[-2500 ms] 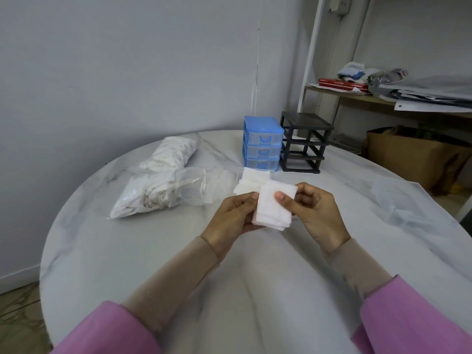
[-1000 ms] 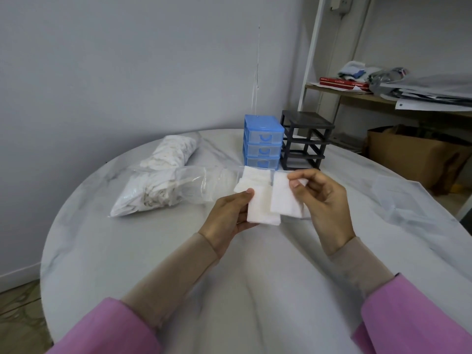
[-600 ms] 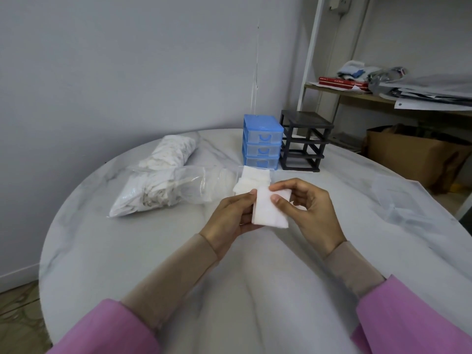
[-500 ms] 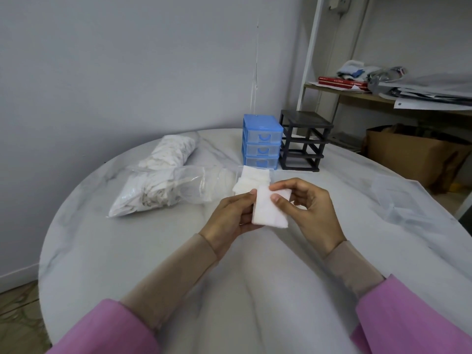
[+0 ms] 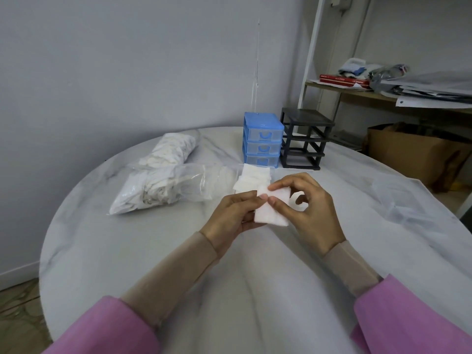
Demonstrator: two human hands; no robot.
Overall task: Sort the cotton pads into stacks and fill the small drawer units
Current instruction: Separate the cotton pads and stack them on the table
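A: Grip status?

B: Left hand (image 5: 231,215) cups a small stack of cotton pads (image 5: 272,209) from below, thumb laid on its top edge. Right hand (image 5: 309,203) pinches the stack's upper corner between thumb and forefinger; the other fingers curl loosely above. Both forearms angle inward and meet at the stack, which is held just above the table (image 5: 153,251).

A: Landmark: the held stack. What lies round it?

B: Just beyond it, loose pads (image 5: 255,176) lie overlapped on the table. Beyond those stands the blue drawer unit (image 5: 263,139), three drawers shut, with the black frame (image 5: 304,139) touching its right side, drawers out. Left of the stack: two clear bags of pads (image 5: 163,185). Right, well apart: clear plastic (image 5: 398,198).

A: Room to move?

B: Bare marble on the near side of the stack, out to the round table's rim.

A: Surroundings?

B: Grey wall behind; shelf (image 5: 357,95) with papers and a cardboard box (image 5: 411,154) far right.
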